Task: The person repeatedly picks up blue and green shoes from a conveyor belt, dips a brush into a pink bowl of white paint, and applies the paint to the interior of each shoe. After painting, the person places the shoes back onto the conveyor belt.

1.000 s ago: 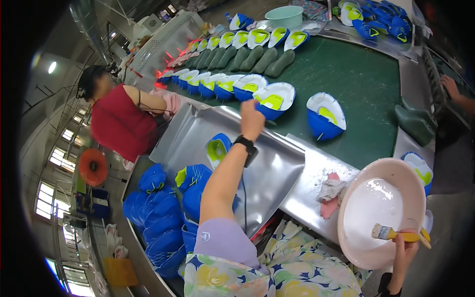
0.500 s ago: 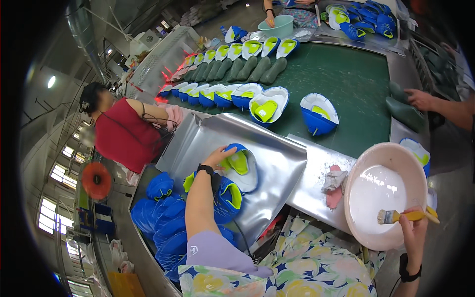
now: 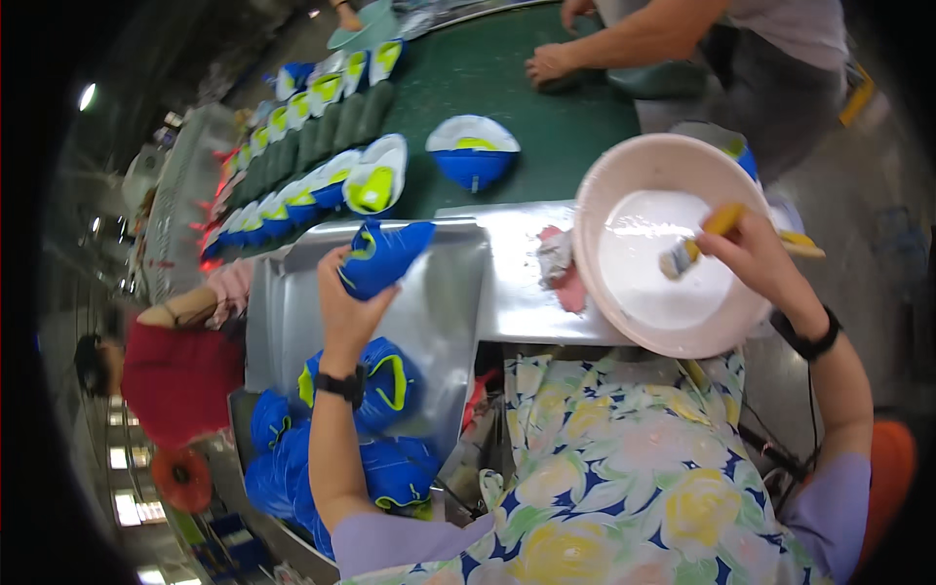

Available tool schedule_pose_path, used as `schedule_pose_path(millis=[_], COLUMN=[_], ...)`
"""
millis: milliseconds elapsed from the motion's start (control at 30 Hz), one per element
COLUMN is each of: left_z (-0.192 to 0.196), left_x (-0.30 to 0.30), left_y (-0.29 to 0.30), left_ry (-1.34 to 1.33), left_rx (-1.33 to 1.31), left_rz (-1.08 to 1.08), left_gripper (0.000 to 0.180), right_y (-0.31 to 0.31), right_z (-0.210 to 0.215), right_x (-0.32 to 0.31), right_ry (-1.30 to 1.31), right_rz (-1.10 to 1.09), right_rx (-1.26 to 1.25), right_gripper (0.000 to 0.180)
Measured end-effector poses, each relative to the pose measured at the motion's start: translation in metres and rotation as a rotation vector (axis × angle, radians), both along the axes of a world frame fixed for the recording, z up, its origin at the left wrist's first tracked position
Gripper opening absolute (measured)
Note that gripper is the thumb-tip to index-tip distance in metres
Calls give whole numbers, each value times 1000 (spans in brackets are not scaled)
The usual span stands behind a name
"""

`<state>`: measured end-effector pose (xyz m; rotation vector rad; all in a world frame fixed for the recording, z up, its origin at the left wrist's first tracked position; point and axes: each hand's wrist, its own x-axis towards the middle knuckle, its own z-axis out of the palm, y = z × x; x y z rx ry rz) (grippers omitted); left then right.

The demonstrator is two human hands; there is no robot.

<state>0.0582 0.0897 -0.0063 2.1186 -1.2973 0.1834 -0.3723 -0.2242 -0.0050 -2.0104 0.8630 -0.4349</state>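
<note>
Holding blue shoe upper [image 3: 385, 255] in left hand [image 3: 343, 304], brush [image 3: 697, 241] in right hand [image 3: 756, 255]

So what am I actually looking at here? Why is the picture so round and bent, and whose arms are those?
There is no machine here. The view comes from a wide fisheye camera worn on a person's head and looking down, so straight edges curve toward the rim. The two forearms rising from the bottom are that person's own.

The left hand holds up a blue shoe upper with yellow-green trim, over a shiny metal tray. More blue uppers are piled lower left.

The right hand grips a yellow-handled brush whose bristles dip into white liquid in a pink basin.

Beyond lies a green belt with rows of blue and yellow-green pieces. The arms at the top and the person in red on the left are co-workers.
</note>
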Motion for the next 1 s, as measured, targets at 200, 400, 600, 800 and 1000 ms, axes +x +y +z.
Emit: schedule_pose_path(millis=[200,400,600,800,1000], left_z=[-59,-50,-59,18,41], left_x=[-59,-57,-19,21,-88], left_y=[34,-24,-45,-74,-161], left_ry=[-19,-90,137,1515,1420], left_rx=[443,331,592,-140,79], left_rz=[-474,-232,-93,-523,-572], left_gripper=[49,37,38,54,60], right_y=[-19,8,4,-39,-44], right_z=[-25,-67,-13,12,41], right_x=[57,88,38,-12,3], right_ry=[36,139,261,-105,-423], right_rz=[42,297,491,179,174], right_rx=[-78,-34,-154,-156,-247], right_gripper=[30,26,21,20,23])
